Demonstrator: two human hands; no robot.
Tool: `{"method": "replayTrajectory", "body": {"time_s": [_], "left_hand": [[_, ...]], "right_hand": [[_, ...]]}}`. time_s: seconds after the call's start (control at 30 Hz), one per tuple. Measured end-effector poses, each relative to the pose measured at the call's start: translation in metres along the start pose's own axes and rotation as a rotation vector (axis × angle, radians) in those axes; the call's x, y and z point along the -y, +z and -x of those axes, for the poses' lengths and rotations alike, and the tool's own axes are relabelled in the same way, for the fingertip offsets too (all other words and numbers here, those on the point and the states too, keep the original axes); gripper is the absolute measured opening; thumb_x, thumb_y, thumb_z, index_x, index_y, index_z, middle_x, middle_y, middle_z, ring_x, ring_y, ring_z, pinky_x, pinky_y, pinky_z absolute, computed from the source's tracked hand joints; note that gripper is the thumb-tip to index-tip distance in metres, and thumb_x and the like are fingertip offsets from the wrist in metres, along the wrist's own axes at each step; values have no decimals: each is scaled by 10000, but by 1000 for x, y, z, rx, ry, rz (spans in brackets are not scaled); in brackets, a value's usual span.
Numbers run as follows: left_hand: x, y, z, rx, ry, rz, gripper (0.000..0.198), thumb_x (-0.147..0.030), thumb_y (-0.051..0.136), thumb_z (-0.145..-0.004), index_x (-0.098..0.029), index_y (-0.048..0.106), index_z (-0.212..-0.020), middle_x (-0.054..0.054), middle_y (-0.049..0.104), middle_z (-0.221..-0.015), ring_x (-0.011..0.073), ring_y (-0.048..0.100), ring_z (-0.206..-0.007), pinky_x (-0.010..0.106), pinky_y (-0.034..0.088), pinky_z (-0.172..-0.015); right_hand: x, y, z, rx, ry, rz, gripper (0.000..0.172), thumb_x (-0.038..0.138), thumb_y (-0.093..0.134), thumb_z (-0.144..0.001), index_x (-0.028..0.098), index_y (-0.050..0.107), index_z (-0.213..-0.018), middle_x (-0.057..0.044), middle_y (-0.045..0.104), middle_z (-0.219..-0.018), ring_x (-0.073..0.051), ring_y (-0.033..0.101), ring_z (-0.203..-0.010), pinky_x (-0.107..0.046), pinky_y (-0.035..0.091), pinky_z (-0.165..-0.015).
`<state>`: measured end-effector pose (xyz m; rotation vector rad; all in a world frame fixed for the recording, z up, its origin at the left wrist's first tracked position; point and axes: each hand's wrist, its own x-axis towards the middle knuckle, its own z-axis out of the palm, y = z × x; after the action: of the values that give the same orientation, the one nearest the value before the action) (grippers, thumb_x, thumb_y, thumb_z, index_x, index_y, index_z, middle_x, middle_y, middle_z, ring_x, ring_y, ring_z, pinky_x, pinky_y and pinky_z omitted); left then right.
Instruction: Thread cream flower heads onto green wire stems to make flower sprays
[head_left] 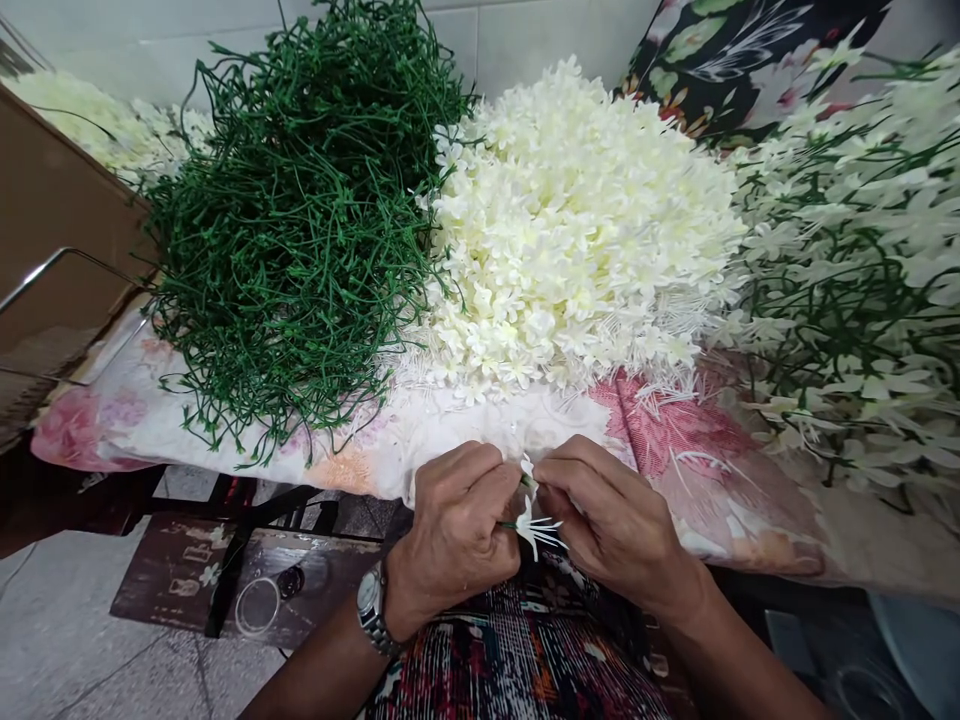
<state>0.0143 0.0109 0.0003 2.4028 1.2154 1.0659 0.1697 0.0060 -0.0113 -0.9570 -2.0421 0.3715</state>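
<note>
My left hand [469,520], with a metal watch [371,605] on its wrist, is closed around a green artificial stem whose ends poke out towards the right. One of those ends carries a white artificial flower [536,527] with thin spread strands. Close beside it, my right hand [611,515] pinches a small white artificial flower [528,472] against another green tip at the left hand. Both hands meet just above my lap at the table's front edge. Beyond them lie a heap of green stems [300,220] and a heap of loose white flowers [577,230].
A flowered cloth [450,425] covers the table. At the right lie white flowers on green stems [862,300], before a dark floral fabric [750,60]. A cardboard box [60,200] with a metal wire [45,265] stands left. Below is a brown wooden board [172,570].
</note>
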Motion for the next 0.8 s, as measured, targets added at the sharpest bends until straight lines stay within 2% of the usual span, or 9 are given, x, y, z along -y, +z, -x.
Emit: {"method": "replayTrajectory", "body": {"time_s": [0.17,0.57,0.7,0.8], "left_hand": [[-2,1,-3,-15,23,-33,214,21,353,-509,-193,366,-502,-23,318,-513,116,278,-509,278,216,-472],[-1,3,-7,-36,113,-111,226,32,358,-519,-185,383,-461,-22,311,-492,114,259,-496,279,193,-460],[-2,6,-8,-25,105,-127,215,20,354,-501,-191,379,-471,-20,316,-500,118,263,-497,281,194,-463],[-1,5,-8,-7,39,-70,218,28,363,-525,-185,383,-483,-26,316,-510,109,273,-489,270,198,-460]], "right_hand": [[-4,3,3,1,8,-12,169,-2,451,-809,132,536,-868,-42,520,-714,-126,500,-678,-241,454,-579],[-6,3,6,26,39,-61,151,-5,451,-805,112,541,-837,-51,510,-717,-127,482,-665,-251,441,-573],[-6,4,4,8,44,-41,157,0,443,-808,122,540,-830,-47,513,-712,-129,496,-667,-248,446,-574],[-6,4,2,-15,66,-43,143,25,449,-823,135,540,-844,-33,511,-703,-120,505,-649,-235,450,-564]]}}
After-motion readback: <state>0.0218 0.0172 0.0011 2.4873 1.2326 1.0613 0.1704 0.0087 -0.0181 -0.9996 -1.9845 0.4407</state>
